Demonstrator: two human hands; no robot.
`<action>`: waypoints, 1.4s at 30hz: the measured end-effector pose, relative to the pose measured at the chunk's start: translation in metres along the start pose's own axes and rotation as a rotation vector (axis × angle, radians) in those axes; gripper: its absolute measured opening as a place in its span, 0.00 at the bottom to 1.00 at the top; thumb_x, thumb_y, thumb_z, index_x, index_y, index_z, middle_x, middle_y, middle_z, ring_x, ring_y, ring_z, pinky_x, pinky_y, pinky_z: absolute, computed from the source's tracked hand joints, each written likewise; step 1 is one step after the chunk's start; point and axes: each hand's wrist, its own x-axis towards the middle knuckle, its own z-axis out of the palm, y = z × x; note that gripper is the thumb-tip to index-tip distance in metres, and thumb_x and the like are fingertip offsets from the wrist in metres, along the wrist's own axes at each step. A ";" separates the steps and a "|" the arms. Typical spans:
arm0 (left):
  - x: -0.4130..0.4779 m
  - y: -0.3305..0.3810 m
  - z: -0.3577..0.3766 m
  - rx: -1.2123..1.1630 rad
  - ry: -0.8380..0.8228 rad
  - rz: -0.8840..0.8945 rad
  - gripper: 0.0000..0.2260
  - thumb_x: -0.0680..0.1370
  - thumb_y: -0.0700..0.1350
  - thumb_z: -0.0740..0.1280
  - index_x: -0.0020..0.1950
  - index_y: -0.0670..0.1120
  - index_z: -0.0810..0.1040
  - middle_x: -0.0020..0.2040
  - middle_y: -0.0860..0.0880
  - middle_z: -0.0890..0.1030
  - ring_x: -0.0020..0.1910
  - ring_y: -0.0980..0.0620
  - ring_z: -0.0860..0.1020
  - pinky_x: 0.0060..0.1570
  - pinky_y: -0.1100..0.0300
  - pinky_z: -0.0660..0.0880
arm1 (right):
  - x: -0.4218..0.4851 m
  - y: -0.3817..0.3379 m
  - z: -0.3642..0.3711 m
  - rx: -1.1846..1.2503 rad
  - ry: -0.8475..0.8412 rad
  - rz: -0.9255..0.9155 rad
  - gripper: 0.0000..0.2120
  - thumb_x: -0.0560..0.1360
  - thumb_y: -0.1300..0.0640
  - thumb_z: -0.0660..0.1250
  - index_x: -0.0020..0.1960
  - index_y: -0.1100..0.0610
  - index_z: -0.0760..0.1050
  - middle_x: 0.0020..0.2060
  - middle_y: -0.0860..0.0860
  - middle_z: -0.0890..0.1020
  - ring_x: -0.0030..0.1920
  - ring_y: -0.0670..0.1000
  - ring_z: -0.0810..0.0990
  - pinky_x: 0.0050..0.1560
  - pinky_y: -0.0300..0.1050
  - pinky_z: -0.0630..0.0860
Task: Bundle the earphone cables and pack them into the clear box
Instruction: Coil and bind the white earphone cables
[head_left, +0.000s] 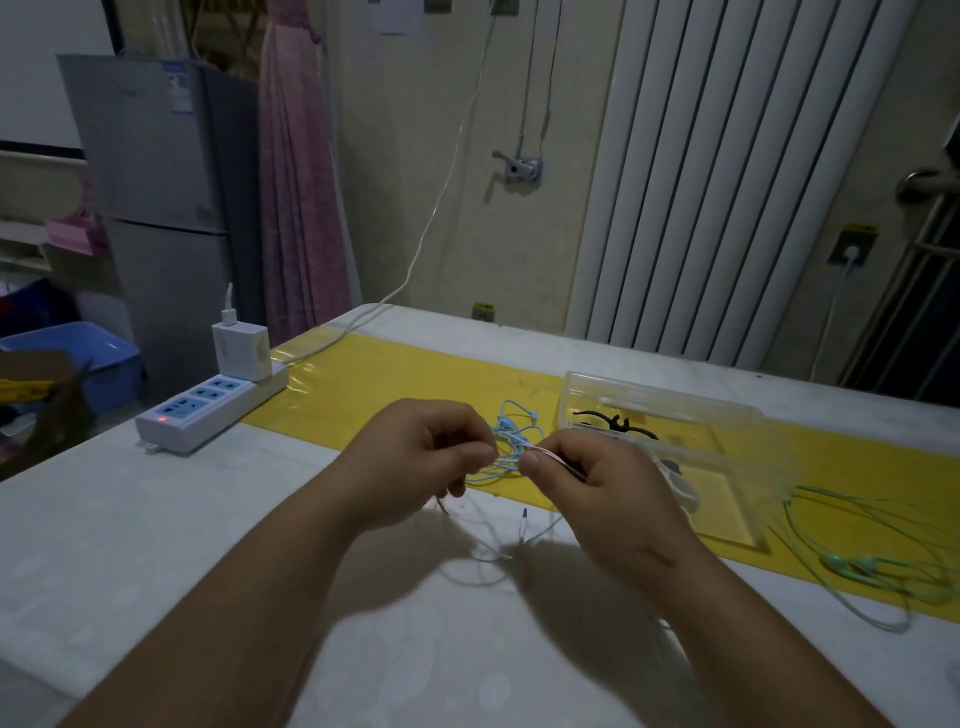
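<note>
thin white earphone cable (553, 458) runs between both hands above the pale surface (156, 519). i see the left hand (415, 457) with fingers curled, pinching it; the right hand (602, 493) pinches its other stretch. tangled light-blue cable (511, 431) just behind, clear plastic box (665, 391) and mint-green cable (852, 564) rightward.

A white power strip (208, 415) carrying a charger (242, 352) lies at the table's (130, 545) left edge; a grey fridge (156, 171) stands beyond, a radiator (727, 166) far right.

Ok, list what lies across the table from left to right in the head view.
Power strip → left hand → right hand (both pinching the white earphone cable) → clear box → green earphone cable.
</note>
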 end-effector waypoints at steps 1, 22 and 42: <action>0.001 -0.001 0.000 -0.007 0.011 -0.026 0.09 0.76 0.36 0.68 0.38 0.47 0.78 0.25 0.49 0.76 0.26 0.51 0.74 0.29 0.59 0.72 | 0.000 0.000 0.000 0.014 0.002 -0.003 0.15 0.76 0.47 0.67 0.34 0.54 0.73 0.27 0.44 0.70 0.30 0.43 0.66 0.34 0.45 0.64; 0.008 -0.028 -0.035 0.882 0.720 -0.349 0.16 0.81 0.47 0.58 0.48 0.36 0.78 0.48 0.36 0.73 0.48 0.35 0.73 0.46 0.45 0.70 | 0.003 -0.008 -0.045 0.377 0.203 0.162 0.09 0.76 0.60 0.68 0.38 0.63 0.78 0.21 0.44 0.74 0.19 0.41 0.66 0.19 0.33 0.62; 0.004 0.000 0.007 0.087 0.143 0.169 0.08 0.67 0.56 0.73 0.41 0.54 0.83 0.39 0.58 0.83 0.39 0.59 0.79 0.39 0.61 0.72 | 0.002 -0.007 -0.006 0.299 0.092 0.065 0.10 0.76 0.55 0.69 0.37 0.55 0.78 0.27 0.41 0.73 0.30 0.41 0.68 0.33 0.36 0.65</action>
